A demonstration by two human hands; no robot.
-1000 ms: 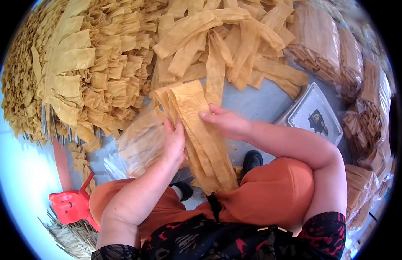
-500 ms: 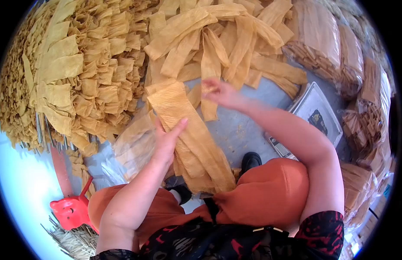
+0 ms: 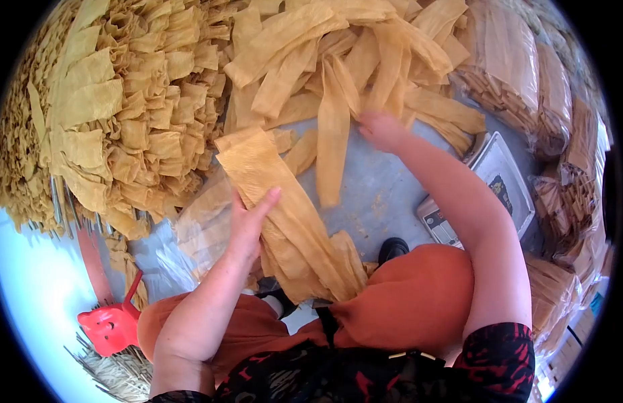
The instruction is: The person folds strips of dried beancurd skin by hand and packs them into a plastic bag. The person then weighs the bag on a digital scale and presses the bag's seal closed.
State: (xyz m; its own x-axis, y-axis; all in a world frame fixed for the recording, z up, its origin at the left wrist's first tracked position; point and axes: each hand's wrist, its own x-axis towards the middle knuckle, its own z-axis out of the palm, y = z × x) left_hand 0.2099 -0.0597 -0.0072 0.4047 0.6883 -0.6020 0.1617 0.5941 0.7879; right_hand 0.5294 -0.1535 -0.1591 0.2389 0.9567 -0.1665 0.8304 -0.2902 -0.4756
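Note:
My left hand [image 3: 247, 218] is closed around a stack of long, flat, yellow-tan tofu skin strips [image 3: 291, 228], thumb on top and fingers beneath. The stack slants from the upper left down between my knees. Farther out to the right, my right hand [image 3: 384, 132] has its fingers pinched together at the lower end of a narrow tofu skin strip [image 3: 343, 84] in the loose pile. Just left of those fingers a wider strip [image 3: 332, 154] hangs down over the grey floor.
A loose pile of strips [image 3: 291, 33] spreads ahead. Dense hanging rows [image 3: 150, 114] fill the left. Bagged bundles [image 3: 503, 54] line the right, beside a metal platform scale [image 3: 506, 174]. A clear plastic bag [image 3: 204, 218] lies left of the stack; a red plastic object [image 3: 110, 329] stands lower left.
My right hand has moved right and slightly up, to the end of a strip in the pile. My left hand and its stack have shifted slightly left and down.

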